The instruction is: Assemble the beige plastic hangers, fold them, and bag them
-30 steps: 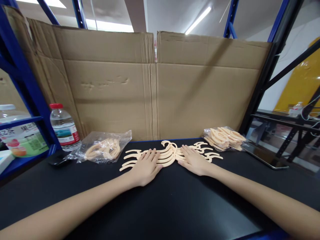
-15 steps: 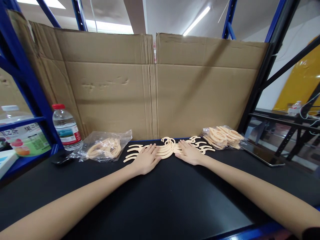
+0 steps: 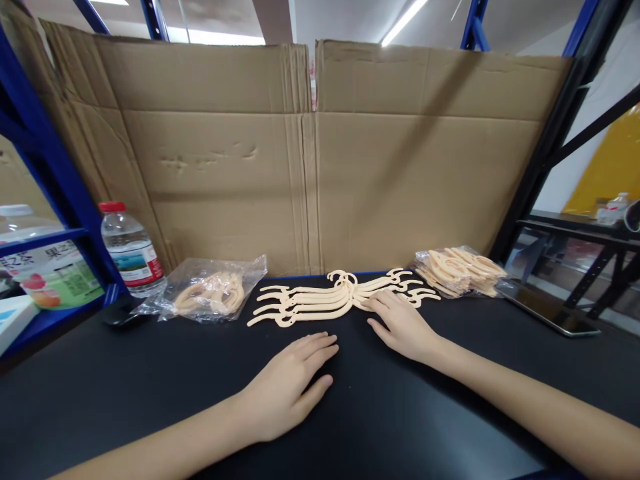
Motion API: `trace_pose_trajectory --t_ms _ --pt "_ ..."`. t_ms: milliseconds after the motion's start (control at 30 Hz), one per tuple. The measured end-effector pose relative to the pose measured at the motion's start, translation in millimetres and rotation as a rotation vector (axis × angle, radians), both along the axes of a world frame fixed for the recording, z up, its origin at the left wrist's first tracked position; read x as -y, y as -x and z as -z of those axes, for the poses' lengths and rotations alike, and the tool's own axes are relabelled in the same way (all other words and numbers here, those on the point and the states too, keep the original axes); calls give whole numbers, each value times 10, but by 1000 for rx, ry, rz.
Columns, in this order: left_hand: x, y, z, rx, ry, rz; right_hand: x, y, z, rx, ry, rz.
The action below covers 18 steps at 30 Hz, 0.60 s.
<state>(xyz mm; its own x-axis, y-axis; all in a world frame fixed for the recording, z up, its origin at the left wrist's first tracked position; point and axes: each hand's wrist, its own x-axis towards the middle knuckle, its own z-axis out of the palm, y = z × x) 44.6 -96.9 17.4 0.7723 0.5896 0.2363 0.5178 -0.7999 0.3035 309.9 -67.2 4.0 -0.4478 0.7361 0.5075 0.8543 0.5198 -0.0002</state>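
Several beige hangers [image 3: 349, 293] lie unwrapped on the black table [image 3: 360, 427], overlapped in a fairly even row, so that part looks done imo. Right packet [image 3: 457, 270] and left packet [image 3: 213, 293] have similar pieces [image 3: 193, 299] not out yet. Left hand [image 3: 290, 383] is open and empty; right hand [image 3: 404, 325] is loosely open, fingertips at the hangers, apparently gripping nothing.
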Motion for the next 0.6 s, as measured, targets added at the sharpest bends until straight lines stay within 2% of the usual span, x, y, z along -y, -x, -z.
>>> trace_pose_trajectory --t_ms 200,333,433,500,600 --pt "-45 -2 -19 -84 0 -2 -118 -188 -6 -143 50 -41" --pt "23 1 -62 -165 38 25 -146 -296 -50 -226 107 -61" --pt "199 -28 -84 -216 112 159 -166 -324 -70 -268 110 -53" --pt "358 -71 -101 -238 199 311 -171 -316 -79 -285 87 -51" --pt "566 -134 -146 -135 380 540 -156 -283 -97 -302 54 -58"
